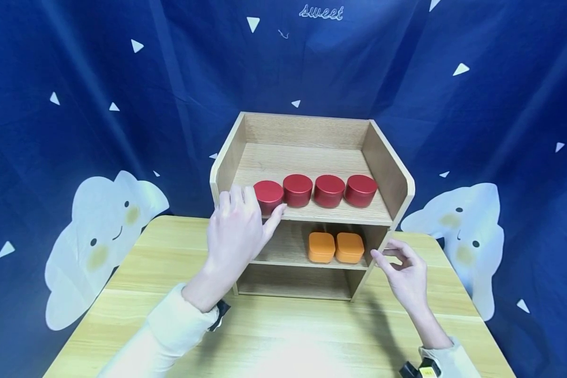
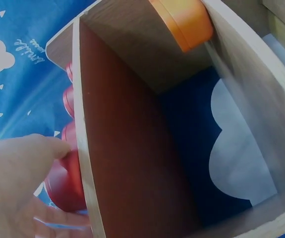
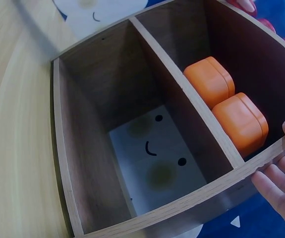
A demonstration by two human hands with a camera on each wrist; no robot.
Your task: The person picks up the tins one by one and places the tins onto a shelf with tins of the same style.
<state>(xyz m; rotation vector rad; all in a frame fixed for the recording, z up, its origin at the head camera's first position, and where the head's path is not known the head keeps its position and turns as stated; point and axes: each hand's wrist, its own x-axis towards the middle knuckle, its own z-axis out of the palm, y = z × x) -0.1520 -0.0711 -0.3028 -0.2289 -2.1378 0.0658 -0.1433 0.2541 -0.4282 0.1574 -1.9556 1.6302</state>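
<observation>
A small wooden shelf unit [image 1: 312, 266] has round red tins in a row along its top board. My left hand [image 1: 236, 231] holds the leftmost red tin [image 1: 269, 192], thumb on one side and fingers on the other; in the left wrist view this tin [image 2: 65, 186] sits at the board's front edge. My right hand [image 1: 408, 275] grips the front edge of the unit's right side panel [image 3: 192, 198], its thumb inside and its fingers outside. On the middle level, two orange boxes [image 1: 321, 247] with rounded corners stand side by side, near that panel.
Three more red tins [image 1: 329, 191] stand to the right of the held one. The unit stands on a light wooden table [image 1: 170, 262]. Behind it hangs a blue curtain [image 1: 193, 79] with white triangles and clouds. Raised side walls and a back board border the top level.
</observation>
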